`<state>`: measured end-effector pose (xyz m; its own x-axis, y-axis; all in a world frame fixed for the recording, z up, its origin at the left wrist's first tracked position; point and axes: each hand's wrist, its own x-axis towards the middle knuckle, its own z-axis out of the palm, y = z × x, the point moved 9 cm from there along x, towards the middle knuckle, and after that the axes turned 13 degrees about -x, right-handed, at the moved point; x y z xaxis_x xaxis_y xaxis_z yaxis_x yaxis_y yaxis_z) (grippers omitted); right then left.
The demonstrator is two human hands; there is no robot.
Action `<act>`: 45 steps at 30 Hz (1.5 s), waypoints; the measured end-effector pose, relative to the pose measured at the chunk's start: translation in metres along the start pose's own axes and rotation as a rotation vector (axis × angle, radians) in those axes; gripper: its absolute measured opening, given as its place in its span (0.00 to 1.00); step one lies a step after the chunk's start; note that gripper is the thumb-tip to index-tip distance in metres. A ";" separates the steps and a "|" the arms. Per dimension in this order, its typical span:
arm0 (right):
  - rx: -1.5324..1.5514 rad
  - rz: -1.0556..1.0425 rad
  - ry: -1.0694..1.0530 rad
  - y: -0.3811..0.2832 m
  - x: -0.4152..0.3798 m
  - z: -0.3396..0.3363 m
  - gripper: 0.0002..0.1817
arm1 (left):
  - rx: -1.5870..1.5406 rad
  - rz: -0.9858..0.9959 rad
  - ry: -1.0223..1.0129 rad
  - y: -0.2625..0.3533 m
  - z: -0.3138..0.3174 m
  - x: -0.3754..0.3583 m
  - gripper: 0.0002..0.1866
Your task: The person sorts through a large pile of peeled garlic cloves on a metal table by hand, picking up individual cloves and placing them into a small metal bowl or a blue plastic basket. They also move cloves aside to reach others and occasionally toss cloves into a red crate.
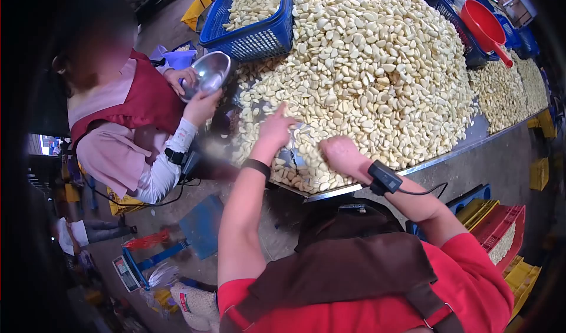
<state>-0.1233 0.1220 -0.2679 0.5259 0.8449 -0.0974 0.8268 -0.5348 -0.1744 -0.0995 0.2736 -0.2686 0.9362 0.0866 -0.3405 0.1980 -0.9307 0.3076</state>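
A big heap of pale peeled garlic cloves [377, 62] covers the metal table [439, 159]. At the near edge of the heap is my left hand [276, 131], its index finger stretched out over the cloves and the other fingers partly hidden. It holds nothing that I can make out. To its right, my right hand [341, 154] rests low among the cloves with its fingers curled in. Whatever those fingers hold, if anything, is hidden. Between my hands a small patch of bare metal shows among scattered cloves.
On the left a co-worker holds a metal bowl [211, 73] in both hands. A blue basket [250, 23] with cloves stands at the back left. A red scoop [483, 27] lies on baskets at the back right. Crates [500, 233] stand on the floor at right.
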 end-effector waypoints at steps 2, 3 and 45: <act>0.187 0.091 -0.010 0.002 0.002 0.000 0.04 | -0.040 -0.159 -0.037 -0.027 -0.011 -0.002 0.30; 0.220 0.131 0.040 0.004 0.005 -0.010 0.04 | -0.071 -0.238 -0.031 -0.029 -0.027 -0.015 0.31; 1.117 0.423 -0.005 0.006 0.025 -0.045 0.17 | -0.607 0.223 0.542 0.029 -0.035 -0.072 0.05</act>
<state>-0.0958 0.1394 -0.2270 0.7115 0.6059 -0.3559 -0.0440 -0.4670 -0.8832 -0.1508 0.2531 -0.2042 0.9511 0.2260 0.2108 -0.0316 -0.6074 0.7938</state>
